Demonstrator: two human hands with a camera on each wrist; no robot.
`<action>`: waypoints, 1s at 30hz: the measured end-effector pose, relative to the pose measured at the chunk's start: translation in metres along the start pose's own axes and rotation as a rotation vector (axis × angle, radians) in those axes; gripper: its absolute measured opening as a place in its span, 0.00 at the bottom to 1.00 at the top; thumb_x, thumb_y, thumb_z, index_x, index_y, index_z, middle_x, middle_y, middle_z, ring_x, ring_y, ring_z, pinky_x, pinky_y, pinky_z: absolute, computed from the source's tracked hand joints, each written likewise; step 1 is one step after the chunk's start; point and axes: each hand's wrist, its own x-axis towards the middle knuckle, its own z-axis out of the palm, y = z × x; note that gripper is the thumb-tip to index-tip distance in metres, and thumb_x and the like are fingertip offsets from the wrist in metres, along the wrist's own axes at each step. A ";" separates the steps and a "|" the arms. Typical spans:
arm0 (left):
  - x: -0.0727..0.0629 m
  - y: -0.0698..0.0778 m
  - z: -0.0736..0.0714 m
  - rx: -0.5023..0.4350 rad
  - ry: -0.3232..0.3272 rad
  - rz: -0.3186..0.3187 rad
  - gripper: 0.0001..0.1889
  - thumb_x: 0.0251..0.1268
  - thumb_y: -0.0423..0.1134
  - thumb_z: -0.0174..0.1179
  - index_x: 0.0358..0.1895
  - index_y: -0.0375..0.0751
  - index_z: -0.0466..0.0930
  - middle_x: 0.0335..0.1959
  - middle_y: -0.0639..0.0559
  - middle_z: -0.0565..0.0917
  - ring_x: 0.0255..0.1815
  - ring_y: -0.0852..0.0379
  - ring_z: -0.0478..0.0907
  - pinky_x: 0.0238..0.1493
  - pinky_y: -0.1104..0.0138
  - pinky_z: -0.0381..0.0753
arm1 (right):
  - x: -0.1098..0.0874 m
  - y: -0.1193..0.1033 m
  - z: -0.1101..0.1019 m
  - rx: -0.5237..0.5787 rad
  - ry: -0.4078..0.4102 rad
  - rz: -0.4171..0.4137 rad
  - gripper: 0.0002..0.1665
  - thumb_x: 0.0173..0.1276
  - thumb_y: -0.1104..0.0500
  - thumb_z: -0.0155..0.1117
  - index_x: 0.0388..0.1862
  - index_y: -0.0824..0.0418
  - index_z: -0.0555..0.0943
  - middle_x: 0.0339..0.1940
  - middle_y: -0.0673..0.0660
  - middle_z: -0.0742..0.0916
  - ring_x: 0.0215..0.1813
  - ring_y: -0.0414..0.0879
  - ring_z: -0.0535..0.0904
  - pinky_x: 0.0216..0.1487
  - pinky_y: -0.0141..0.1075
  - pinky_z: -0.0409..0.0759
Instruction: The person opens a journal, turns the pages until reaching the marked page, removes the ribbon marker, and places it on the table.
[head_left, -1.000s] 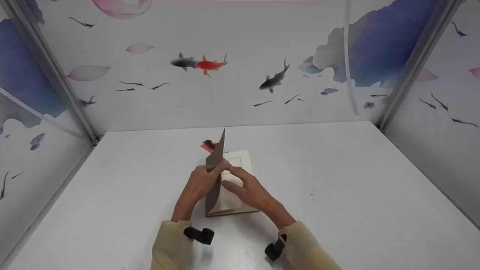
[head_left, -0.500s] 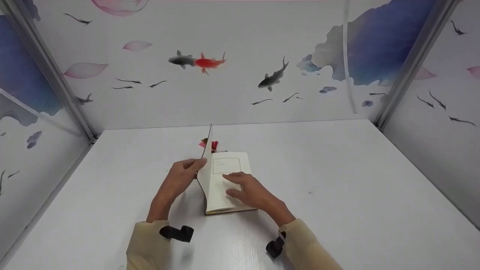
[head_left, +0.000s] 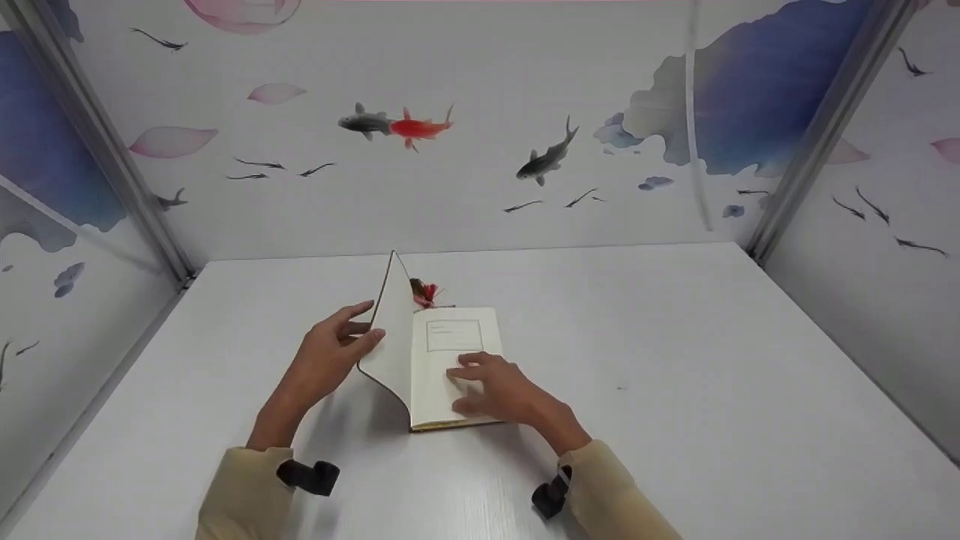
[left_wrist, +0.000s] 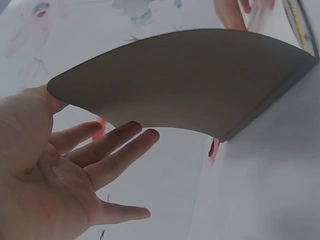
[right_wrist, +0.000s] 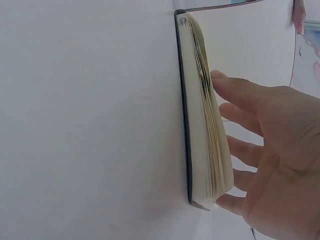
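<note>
Two bare hands at one open notebook (head_left: 426, 375) in the head view, midway across the white table (head_left: 675, 375). At its left, a front cover (head_left: 388, 360) tilted up, well short of flat, with the thumb of the left hand (head_left: 324, 356) against the inner face and the other fingers beside the free edge. Over the lower part of the first page (head_left: 436, 375), the right hand (head_left: 502, 386), spread. Likeliest trouble, by guess: a spring back over the page after too early a release, because of the stiff-looking bend in the cover; or a slide on the smooth table, for want of weight from the right hand. As for looks, cream paper, an outlined box (head_left: 454, 335) with marks too faint to read, and a red tassel (head_left: 425, 293) just beyond the top edge.

In the left wrist view, a plain grey-brown outer face (left_wrist: 165, 75), bowed like a fan above a straight spine (left_wrist: 272, 90). Left fingers straight and parted, thumb hidden behind; no firm pinch in sight.

In the right wrist view, wavy pages (right_wrist: 200, 130) above a dark back cover (right_wrist: 184, 110). Right fingers well apart over the top leaf; firmness of contact impossible to tell. Possible crease there, from any drag of the fingertips.
</note>
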 end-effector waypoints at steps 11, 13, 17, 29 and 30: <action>-0.003 -0.016 -0.019 0.151 0.003 0.056 0.33 0.71 0.47 0.62 0.75 0.41 0.65 0.69 0.35 0.76 0.71 0.36 0.72 0.68 0.43 0.72 | -0.003 0.000 -0.001 -0.021 -0.053 0.042 0.33 0.69 0.53 0.69 0.71 0.55 0.74 0.78 0.58 0.70 0.80 0.58 0.61 0.78 0.56 0.61; -0.003 -0.021 -0.021 0.170 0.000 0.041 0.34 0.70 0.47 0.63 0.76 0.41 0.64 0.71 0.35 0.73 0.72 0.35 0.70 0.68 0.42 0.71 | -0.004 0.001 -0.003 -0.001 -0.073 0.041 0.33 0.69 0.53 0.68 0.73 0.54 0.73 0.79 0.57 0.68 0.81 0.58 0.59 0.78 0.56 0.60; -0.003 -0.031 -0.024 0.231 -0.003 0.025 0.41 0.69 0.46 0.65 0.79 0.40 0.54 0.76 0.32 0.64 0.77 0.32 0.61 0.72 0.40 0.65 | -0.005 0.003 -0.005 0.020 -0.109 0.054 0.35 0.70 0.52 0.68 0.74 0.52 0.71 0.81 0.55 0.65 0.83 0.57 0.55 0.79 0.55 0.59; -0.005 -0.061 -0.001 0.486 -0.110 -0.029 0.38 0.66 0.48 0.66 0.76 0.40 0.63 0.79 0.24 0.43 0.78 0.19 0.33 0.65 0.20 0.35 | -0.003 0.003 -0.006 0.032 -0.154 0.067 0.36 0.71 0.49 0.66 0.76 0.50 0.69 0.83 0.53 0.62 0.85 0.58 0.48 0.80 0.57 0.55; -0.005 -0.062 0.002 0.483 -0.134 -0.035 0.38 0.66 0.48 0.65 0.76 0.40 0.63 0.80 0.24 0.42 0.79 0.20 0.33 0.65 0.20 0.34 | -0.003 0.003 -0.006 0.033 -0.154 0.070 0.36 0.71 0.49 0.65 0.76 0.50 0.69 0.83 0.53 0.62 0.85 0.59 0.48 0.80 0.57 0.55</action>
